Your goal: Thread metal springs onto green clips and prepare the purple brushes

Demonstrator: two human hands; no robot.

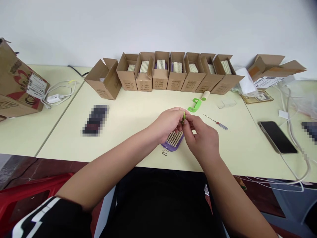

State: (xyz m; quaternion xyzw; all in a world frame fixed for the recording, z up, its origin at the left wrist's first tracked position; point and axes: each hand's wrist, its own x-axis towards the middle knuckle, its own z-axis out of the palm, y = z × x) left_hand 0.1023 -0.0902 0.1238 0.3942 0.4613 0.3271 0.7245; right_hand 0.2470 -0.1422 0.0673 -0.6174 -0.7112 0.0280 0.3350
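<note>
The left hand and right hand grip a small green part between their closed fingers, just above a purple-backed bristle block on the table, near a green plastic clip and a small screwdriver.

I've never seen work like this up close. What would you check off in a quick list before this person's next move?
1. Small green piece pinched at the fingertips of the left hand and right hand: ok.
2. Purple bristled block directly below the hands: ok, though partly hidden.
3. Small metal hooks lying on the table in front of the block: ok.
4. Green plastic part lying free beyond the hands: ok.
5. Small screwdriver lying to the right, apart from the hands: ok.
6. Exact fit of the green piece between the fingers: cannot tell, the fingers hide it.
</note>
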